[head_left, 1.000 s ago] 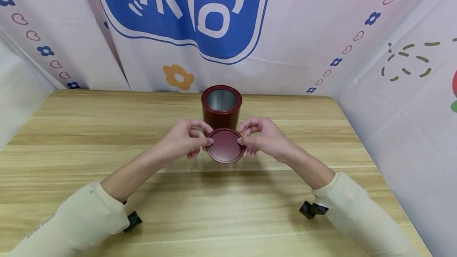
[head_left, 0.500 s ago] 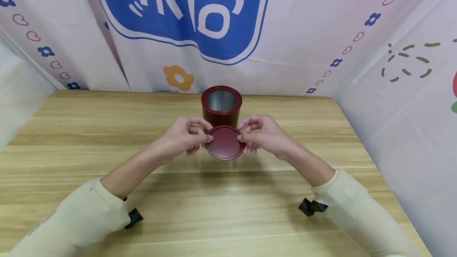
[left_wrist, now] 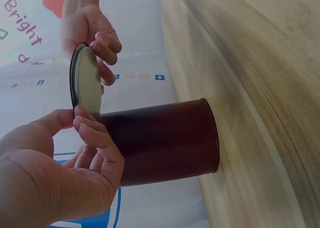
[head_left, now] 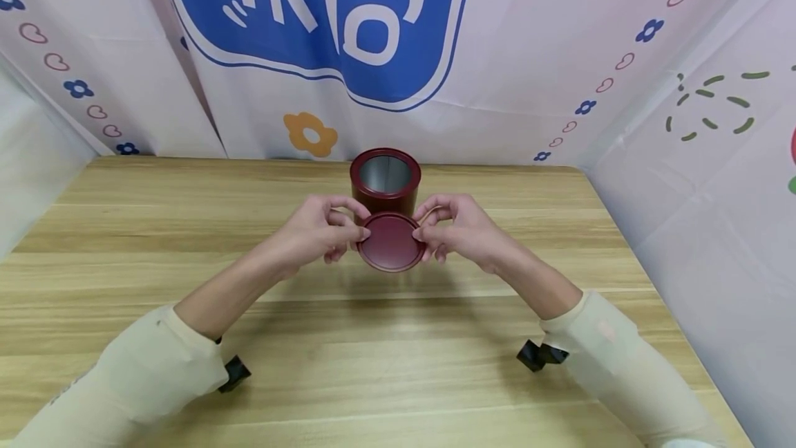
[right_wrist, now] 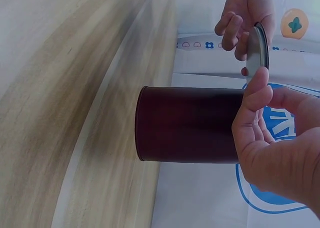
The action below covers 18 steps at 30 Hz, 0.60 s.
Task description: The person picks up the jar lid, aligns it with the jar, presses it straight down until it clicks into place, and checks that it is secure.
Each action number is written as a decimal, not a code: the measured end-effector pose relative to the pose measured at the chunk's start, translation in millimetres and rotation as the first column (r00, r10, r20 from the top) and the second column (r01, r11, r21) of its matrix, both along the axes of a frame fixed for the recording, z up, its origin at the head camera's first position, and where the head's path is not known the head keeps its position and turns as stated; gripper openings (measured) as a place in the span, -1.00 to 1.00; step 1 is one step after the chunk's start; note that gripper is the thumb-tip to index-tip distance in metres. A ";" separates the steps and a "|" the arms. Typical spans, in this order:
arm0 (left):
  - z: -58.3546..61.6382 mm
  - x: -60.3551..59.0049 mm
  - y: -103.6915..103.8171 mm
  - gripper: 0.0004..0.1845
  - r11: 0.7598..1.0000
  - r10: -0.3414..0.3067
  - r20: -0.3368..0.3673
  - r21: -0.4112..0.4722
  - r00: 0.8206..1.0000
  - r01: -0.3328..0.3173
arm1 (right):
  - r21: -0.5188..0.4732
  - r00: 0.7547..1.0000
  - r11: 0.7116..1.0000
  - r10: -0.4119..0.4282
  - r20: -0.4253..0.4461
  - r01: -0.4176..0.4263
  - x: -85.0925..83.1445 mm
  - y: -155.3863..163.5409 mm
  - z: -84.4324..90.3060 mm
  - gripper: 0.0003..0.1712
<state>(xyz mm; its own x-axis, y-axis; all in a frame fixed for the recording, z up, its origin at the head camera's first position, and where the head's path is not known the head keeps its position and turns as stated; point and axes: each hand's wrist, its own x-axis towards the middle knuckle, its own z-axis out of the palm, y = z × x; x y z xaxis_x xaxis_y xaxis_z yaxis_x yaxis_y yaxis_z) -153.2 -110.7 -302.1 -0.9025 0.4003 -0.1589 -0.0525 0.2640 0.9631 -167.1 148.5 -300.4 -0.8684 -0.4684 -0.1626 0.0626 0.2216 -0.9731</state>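
Two hands hold one round dark red lid (head_left: pixel 390 242) above a wooden desk (head_left: pixel 124 240), seen from a head camera looking down. On the left side, the left hand (head_left: pixel 314 234) reaches in from a cream sleeve (head_left: pixel 143 379), its thumb and fingers (head_left: pixel 356 234) pinched on the lid's left edge. In the centre, the lid is held clear of the desk, its top tilted toward the viewer, just in front of an upright dark red tin (head_left: pixel 385 185). The tin's mouth is uncovered and shows a silver inside; the lid sits near the rim without covering it. On the right, the right hand (head_left: pixel 463 232) pinches the opposite edge the same way. Wide bare wood lies to both sides of the tin and in front of the hands. Behind the tin, the desk's far edge meets a printed backdrop (head_left: pixel 323 26).
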 end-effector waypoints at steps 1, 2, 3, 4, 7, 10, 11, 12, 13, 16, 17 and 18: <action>0.5 -0.2 0.3 -0.74 1.000 0.002 -0.004 0.001 1.000 -0.002 | -0.004 1.000 1.000 -0.003 -0.001 0.003 -0.1 -0.1 0.5 -0.74; 1.0 -0.4 0.7 -0.74 1.000 0.004 -0.007 0.003 1.000 -0.004 | -0.009 1.000 1.000 -0.006 -0.003 0.006 -0.2 -0.3 0.8 -0.75; 1.3 -0.6 1.0 -0.74 1.000 0.006 -0.010 0.006 1.000 -0.006 | -0.016 1.000 1.000 -0.011 -0.003 0.011 -0.1 -0.4 1.0 -0.75; 1.7 -0.9 1.5 -0.75 1.000 0.009 -0.012 0.007 1.000 -0.008 | -0.022 1.000 1.000 -0.017 -0.003 0.017 0.1 -0.5 1.3 -0.76; 2.3 -1.2 2.6 -0.75 1.000 0.014 -0.019 0.010 1.000 -0.014 | -0.044 0.999 0.998 -0.034 -0.001 0.034 0.3 -0.7 1.3 -0.77; 2.7 -0.9 3.7 -0.74 1.000 0.016 -0.021 0.017 1.000 -0.016 | -0.055 0.999 0.997 -0.047 -0.007 0.046 0.5 -0.9 1.4 -0.78; 2.9 -0.7 4.0 -0.73 1.000 0.018 -0.023 0.020 1.000 -0.017 | -0.056 0.999 0.997 -0.051 -0.013 0.050 0.4 -0.8 1.6 -0.78; 3.2 -0.5 4.2 -0.73 1.000 0.020 -0.026 0.022 0.999 -0.019 | -0.058 0.998 0.997 -0.055 -0.019 0.054 0.3 -0.8 1.9 -0.78; 3.4 -0.3 4.5 -0.72 0.999 0.023 -0.027 0.024 0.999 -0.022 | -0.059 0.998 0.997 -0.060 -0.025 0.058 0.2 -0.5 2.2 -0.78; 4.7 -0.3 5.3 -0.72 0.999 0.033 -0.027 0.033 0.999 -0.033 | -0.064 0.997 0.996 -0.063 -0.039 0.061 -0.2 0.2 4.0 -0.77; 5.2 -0.5 5.5 -0.72 0.999 0.037 -0.026 0.036 0.999 -0.036 | -0.068 0.997 0.996 -0.064 -0.040 0.061 -0.5 0.4 4.6 -0.77; 5.8 -0.7 5.8 -0.73 0.999 0.039 -0.026 0.037 0.999 -0.038 | -0.072 0.997 0.996 -0.065 -0.039 0.062 -0.7 0.7 5.2 -0.76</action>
